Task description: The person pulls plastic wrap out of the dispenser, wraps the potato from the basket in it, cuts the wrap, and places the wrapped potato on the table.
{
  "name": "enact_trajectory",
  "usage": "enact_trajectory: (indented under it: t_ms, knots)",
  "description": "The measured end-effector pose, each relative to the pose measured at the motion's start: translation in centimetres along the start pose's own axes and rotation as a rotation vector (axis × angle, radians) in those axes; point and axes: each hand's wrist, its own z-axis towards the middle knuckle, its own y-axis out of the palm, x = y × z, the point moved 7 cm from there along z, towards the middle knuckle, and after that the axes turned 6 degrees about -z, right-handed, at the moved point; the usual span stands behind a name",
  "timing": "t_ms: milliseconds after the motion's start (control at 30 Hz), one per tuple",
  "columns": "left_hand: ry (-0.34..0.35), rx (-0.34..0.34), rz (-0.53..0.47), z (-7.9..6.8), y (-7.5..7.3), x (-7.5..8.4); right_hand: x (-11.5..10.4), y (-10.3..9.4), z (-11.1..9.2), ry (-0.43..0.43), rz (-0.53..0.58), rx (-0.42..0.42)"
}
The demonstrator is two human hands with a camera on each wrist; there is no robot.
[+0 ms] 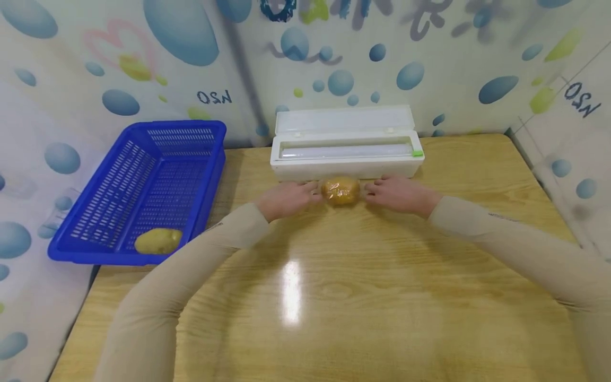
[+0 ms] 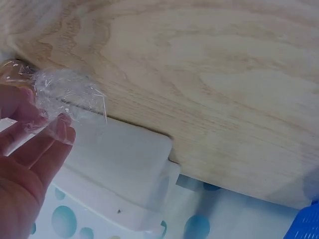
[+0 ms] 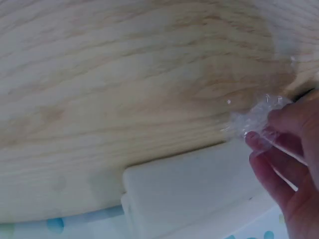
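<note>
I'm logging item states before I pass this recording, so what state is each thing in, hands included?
Wrapped item, likely a potato: covered in clear film, between the hands
Clear film: crumpled at the ends
Left hand: pinching film
Right hand: pinching film
White box: open
Lid: raised, tilted back
Film roll: inside the box
Blue basket: upright, holding one potato
Potato: unwrapped
</note>
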Motion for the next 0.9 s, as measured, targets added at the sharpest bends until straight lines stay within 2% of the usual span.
enact_trajectory:
  t_ms: [167,233,400,467,533,633,667,767,833,900]
  knots:
    - [-0.091,-0.092,-0.091,0.2,1.0,-0.9,-0.1,0.8,0.6,0.077,0.020,-0.090]
    - [-0.114,-0.115,-0.100,0.0,1.3,-1.2,-0.2,0.9,0.5,0.100,0.036,-0.128]
    - [-0.117,-0.107,-0.019,-0.8,1.6,-1.5,-0.6,1.0,-0.2,0.159,0.098,-0.193]
    - [-0.129,-0.127,-0.001,-1.2,1.8,-1.6,-0.6,1.3,-0.6,0.186,0.122,-0.229]
    - [-0.152,-0.175,-0.043,-1.6,2.3,-1.6,-0.4,1.5,-1.0,0.210,0.177,-0.259]
    - [-0.198,-0.224,-0.200,-1.8,2.6,-1.6,0.3,1.5,-1.4,0.252,0.308,-0.269]
    - [-0.215,-0.211,-0.270,-1.7,2.5,-1.7,0.7,1.2,-1.5,0.268,0.353,-0.252]
    - [-0.255,-0.111,-0.423,-1.1,1.6,-2.0,2.3,-0.1,-1.1,0.314,0.468,-0.152]
    - [-0.277,-0.035,-0.455,-0.7,0.8,-2.2,3.4,-1.0,-0.8,0.366,0.522,-0.086]
    - [-0.294,0.013,-0.432,-0.5,0.2,-2.3,4.0,-1.9,-0.4,0.407,0.559,-0.043]
